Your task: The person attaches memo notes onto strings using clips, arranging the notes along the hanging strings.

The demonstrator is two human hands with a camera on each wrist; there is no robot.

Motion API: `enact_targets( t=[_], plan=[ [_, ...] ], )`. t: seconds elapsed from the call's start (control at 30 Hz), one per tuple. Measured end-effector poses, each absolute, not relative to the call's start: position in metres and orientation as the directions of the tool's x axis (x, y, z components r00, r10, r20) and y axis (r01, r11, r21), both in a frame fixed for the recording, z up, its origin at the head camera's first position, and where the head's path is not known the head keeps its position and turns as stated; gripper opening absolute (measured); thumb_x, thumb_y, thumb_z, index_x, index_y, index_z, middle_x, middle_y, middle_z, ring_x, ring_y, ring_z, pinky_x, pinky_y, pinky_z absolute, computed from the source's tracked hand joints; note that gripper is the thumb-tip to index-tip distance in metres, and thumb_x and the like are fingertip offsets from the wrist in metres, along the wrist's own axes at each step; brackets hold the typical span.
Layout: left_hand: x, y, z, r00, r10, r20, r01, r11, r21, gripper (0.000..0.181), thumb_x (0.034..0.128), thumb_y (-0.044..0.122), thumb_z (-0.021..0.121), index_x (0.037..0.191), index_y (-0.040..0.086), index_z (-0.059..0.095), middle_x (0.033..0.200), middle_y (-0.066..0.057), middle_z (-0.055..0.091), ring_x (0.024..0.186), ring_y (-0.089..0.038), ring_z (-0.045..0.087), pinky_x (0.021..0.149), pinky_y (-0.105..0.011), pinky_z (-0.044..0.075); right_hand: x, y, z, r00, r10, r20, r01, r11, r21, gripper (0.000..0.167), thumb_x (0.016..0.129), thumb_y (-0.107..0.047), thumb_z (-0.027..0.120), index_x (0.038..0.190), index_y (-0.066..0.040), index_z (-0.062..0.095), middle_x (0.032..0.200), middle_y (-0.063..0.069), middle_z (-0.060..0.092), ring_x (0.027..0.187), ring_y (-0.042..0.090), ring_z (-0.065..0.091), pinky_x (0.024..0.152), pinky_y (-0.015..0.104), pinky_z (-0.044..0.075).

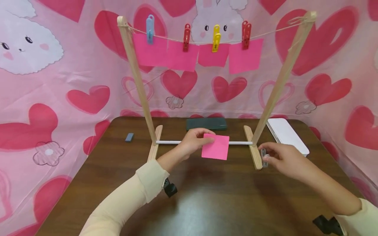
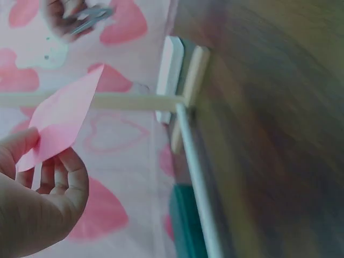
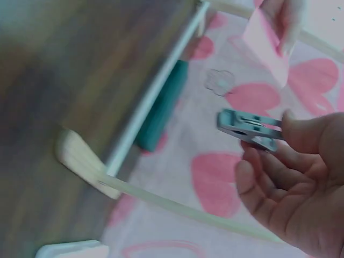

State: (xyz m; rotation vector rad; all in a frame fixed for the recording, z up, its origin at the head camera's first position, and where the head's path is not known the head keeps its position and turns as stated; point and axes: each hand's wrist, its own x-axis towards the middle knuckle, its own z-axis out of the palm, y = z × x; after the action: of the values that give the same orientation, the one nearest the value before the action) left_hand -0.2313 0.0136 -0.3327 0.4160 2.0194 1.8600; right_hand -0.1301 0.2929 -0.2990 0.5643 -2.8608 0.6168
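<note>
A square pink sticky note (image 1: 217, 149) is pinched between thumb and fingers of my left hand (image 1: 193, 142), above the table's middle. My right hand (image 1: 284, 160) holds a grey clothespin (image 3: 250, 126) by its handle end, near the right foot of the wooden stand. Over both hands a string (image 1: 268, 32) runs between two wooden posts. Four pink notes would overcount nothing hidden, so several pink notes (image 1: 245, 60) hang there under a blue clothespin (image 1: 150, 31), red clothespins (image 1: 186, 39) and a yellow clothespin (image 1: 216, 41).
The stand's left post (image 1: 137, 82) and right post (image 1: 283, 78) are joined low down by a white rod (image 1: 240, 143). A dark green case (image 1: 206, 123) lies behind the rod. At right is a white box (image 1: 286, 134); a small blue-grey block (image 1: 129, 137) lies left.
</note>
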Motion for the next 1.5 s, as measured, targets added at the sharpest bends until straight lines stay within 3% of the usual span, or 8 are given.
enact_targets(
  t=[0.17,0.43,0.53,0.63,0.7,1.1,1.33,1.5],
  plan=[
    [-0.24,0.051,-0.307,-0.909,0.417,0.013,0.028,0.031,0.999,0.026,0.0825,0.009,0.07,0.108,0.006,0.068,0.096,-0.006,0.065,0.075,-0.016,0.06,0.066,-0.032,0.053,-0.14,0.293,-0.259,-0.866,-0.244,0.437,-0.391,0.874,-0.287,0.027,0.075,-0.006,0.074,0.101,-0.006,0.066,0.075,0.0,0.064,0.066,0.01,0.055,0.055,0.024,0.04],
    [-0.251,0.102,-0.254,-0.947,0.292,0.135,0.095,-0.148,0.984,0.038,0.0765,-0.004,0.072,0.111,0.009,0.065,0.09,-0.006,0.066,0.077,-0.015,0.061,0.062,-0.027,0.051,-0.161,0.289,-0.184,-0.832,0.015,0.555,-0.272,0.86,-0.432,0.024,0.082,-0.01,0.07,0.104,-0.002,0.067,0.084,0.019,0.067,0.06,-0.019,0.045,0.047,0.013,0.035],
    [-0.253,0.112,-0.235,-0.956,0.222,0.191,0.154,-0.174,0.973,0.034,0.0755,-0.004,0.072,0.105,0.008,0.061,0.087,-0.006,0.064,0.075,-0.014,0.061,0.059,-0.025,0.05,-0.172,0.287,-0.157,-0.805,0.043,0.592,-0.287,0.844,-0.452,0.023,0.084,-0.012,0.068,0.105,-0.001,0.068,0.076,0.0,0.068,0.058,-0.014,0.047,0.048,0.012,0.034],
    [-0.256,0.121,-0.217,-0.957,0.15,0.247,0.215,-0.199,0.956,0.027,0.0753,-0.004,0.073,0.093,0.008,0.057,0.082,-0.003,0.061,0.075,-0.009,0.059,0.06,-0.021,0.048,-0.183,0.283,-0.133,-0.764,0.046,0.643,-0.314,0.845,-0.434,0.023,0.086,-0.014,0.065,0.104,-0.001,0.068,0.067,-0.024,0.056,0.058,-0.007,0.047,0.05,0.011,0.034],
    [-0.259,0.128,-0.205,-0.956,0.101,0.276,0.249,-0.224,0.942,0.025,0.0749,-0.004,0.073,0.086,0.007,0.054,0.08,-0.001,0.059,0.074,-0.006,0.057,0.06,-0.018,0.048,-0.191,0.282,-0.118,-0.735,0.054,0.675,-0.329,0.843,-0.425,0.024,0.088,-0.016,0.063,0.105,-0.002,0.068,0.07,-0.026,0.053,0.061,-0.004,0.048,0.055,0.009,0.036],
    [-0.265,0.153,-0.159,-0.911,-0.081,0.405,0.413,-0.136,0.901,0.019,0.0814,0.009,0.07,0.075,0.008,0.052,0.067,-0.001,0.057,0.059,-0.006,0.051,0.053,-0.015,0.045,-0.227,0.274,-0.07,-0.709,0.166,0.686,-0.305,0.805,-0.509,0.025,0.092,-0.026,0.055,0.11,-0.017,0.069,0.084,-0.011,0.054,0.075,-0.001,0.045,0.079,0.013,0.043],
    [-0.269,0.158,-0.154,-0.906,-0.132,0.402,0.418,-0.131,0.899,0.02,0.081,0.009,0.07,0.072,0.008,0.053,0.066,0.0,0.056,0.058,-0.006,0.052,0.054,-0.014,0.046,-0.239,0.268,-0.063,-0.704,0.133,0.697,-0.276,0.853,-0.442,0.029,0.094,-0.026,0.05,0.115,-0.013,0.066,0.091,-0.009,0.05,0.079,-0.001,0.04,0.084,0.015,0.042],
    [-0.272,0.163,-0.152,-0.898,-0.15,0.414,0.433,-0.131,0.892,0.02,0.0806,0.008,0.071,0.07,0.007,0.053,0.065,0.0,0.054,0.056,-0.005,0.051,0.053,-0.014,0.045,-0.242,0.266,-0.062,-0.747,0.116,0.654,-0.23,0.879,-0.417,0.032,0.095,-0.028,0.047,0.119,-0.014,0.064,0.097,-0.005,0.051,0.08,-0.001,0.039,0.085,0.017,0.043]
  ],
)
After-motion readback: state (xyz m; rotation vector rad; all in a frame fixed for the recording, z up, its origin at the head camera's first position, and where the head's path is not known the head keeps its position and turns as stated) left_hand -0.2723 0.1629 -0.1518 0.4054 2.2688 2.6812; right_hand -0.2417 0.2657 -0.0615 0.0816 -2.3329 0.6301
